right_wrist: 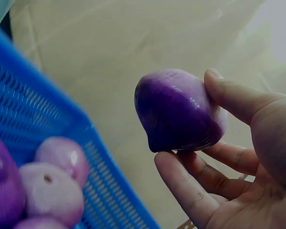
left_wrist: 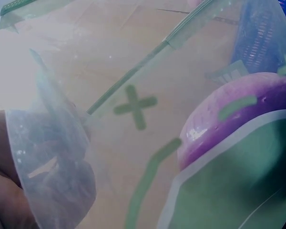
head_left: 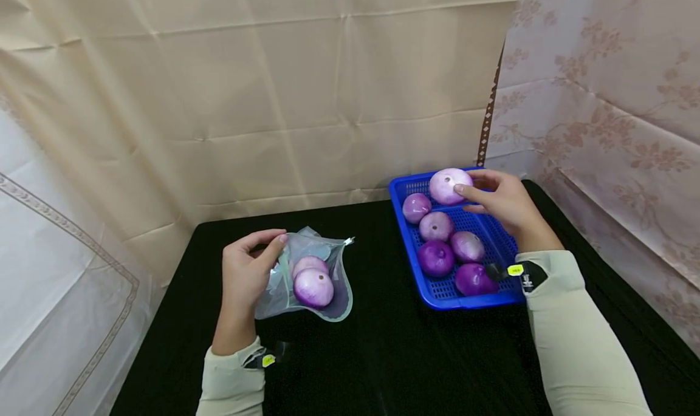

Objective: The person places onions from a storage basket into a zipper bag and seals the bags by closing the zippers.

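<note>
A clear plastic zip bag (head_left: 340, 282) with green print is pinched at its edge by my left hand (head_left: 244, 282). Two purple onions (head_left: 313, 287) lie inside the bag, one partly behind the other. In the left wrist view an onion (left_wrist: 238, 109) shows through the printed plastic (left_wrist: 133, 107). Over the far end of the blue basket (head_left: 407, 252), my right hand (head_left: 505, 203) grips another onion (head_left: 449, 185) between thumb and fingers. The right wrist view shows this onion (right_wrist: 178, 109) held up off the other onions.
Several onions (head_left: 435, 258) lie in the basket, which stands at the right on a black-covered table (head_left: 372, 355). A beige cloth (head_left: 262, 100) hangs behind the table, and a flowered cloth (head_left: 618, 112) hangs along the right side.
</note>
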